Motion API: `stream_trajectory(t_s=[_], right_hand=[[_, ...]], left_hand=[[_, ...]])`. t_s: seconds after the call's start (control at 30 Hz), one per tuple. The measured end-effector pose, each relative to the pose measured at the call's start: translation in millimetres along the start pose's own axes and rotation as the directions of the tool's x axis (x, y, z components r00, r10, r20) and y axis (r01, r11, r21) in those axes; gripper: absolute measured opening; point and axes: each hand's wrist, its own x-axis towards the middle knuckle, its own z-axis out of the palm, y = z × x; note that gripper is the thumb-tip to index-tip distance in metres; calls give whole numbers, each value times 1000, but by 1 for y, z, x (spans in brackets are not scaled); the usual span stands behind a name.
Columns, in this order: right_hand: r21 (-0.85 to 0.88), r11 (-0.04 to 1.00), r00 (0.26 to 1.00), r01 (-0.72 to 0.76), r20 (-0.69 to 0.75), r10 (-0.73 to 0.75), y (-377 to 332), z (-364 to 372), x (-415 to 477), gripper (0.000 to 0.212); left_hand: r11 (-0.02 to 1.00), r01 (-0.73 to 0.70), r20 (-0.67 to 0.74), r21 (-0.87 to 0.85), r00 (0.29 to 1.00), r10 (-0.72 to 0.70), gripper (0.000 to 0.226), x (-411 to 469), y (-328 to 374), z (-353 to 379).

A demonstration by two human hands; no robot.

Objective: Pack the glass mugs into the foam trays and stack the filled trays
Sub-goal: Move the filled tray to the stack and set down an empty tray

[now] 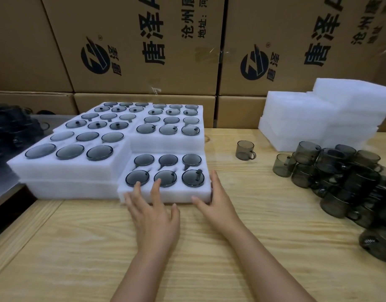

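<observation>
Fingers spread, my left hand (pixel 154 207) and right hand (pixel 218 200) press the front edge of the tray (pixel 183 196); soft foam, fragile mugs (pixel 164 178), so I'd lift from beneath.

Beyond the table's (pixel 187 258) far left corner a dark heap (pixel 11 131) is blurred and cut by the frame; what it holds cannot be told. The mug pile (pixel 351 188) at the right edge runs out of frame, its count unclear. The left hand (pixel 154 216) is smeared. The lower trays (pixel 74 189) hide their contents under the upper ones
</observation>
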Motion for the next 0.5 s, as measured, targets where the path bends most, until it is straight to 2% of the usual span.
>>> stream_trajectory(t_s=[0.07,0.17,0.23,0.3,0.37,0.43,0.5], right_hand=[[107,993,991,-42,-125,55,-2,-14,6,68],[-64,998,932,22,-360,-43,-9,-59,38,48],[-169,986,887,11,-453,-88,-17,-97,76,44],[-301,952,873,-55,-477,-101,-23,-138,119,46],[-466,875,876,-131,-468,-118,-22,-179,157,50],[-614,759,890,-218,-443,-103,-17,-219,187,58],[-705,641,910,-302,-414,-26,-6,-250,210,66]], left_hand=[[1000,15,-3,-5,1000,-15,70,2,-3,3],[999,48,-13,-21,999,-48,72,6,-6,5],[998,54,-10,-20,999,-54,73,7,-7,8],[998,53,-33,-20,998,-54,70,7,-8,10],[997,67,-55,-26,996,-68,73,7,-9,11],[999,50,-92,-19,994,-51,77,8,-8,12],[1000,25,-121,14,992,-23,81,7,-9,15]])
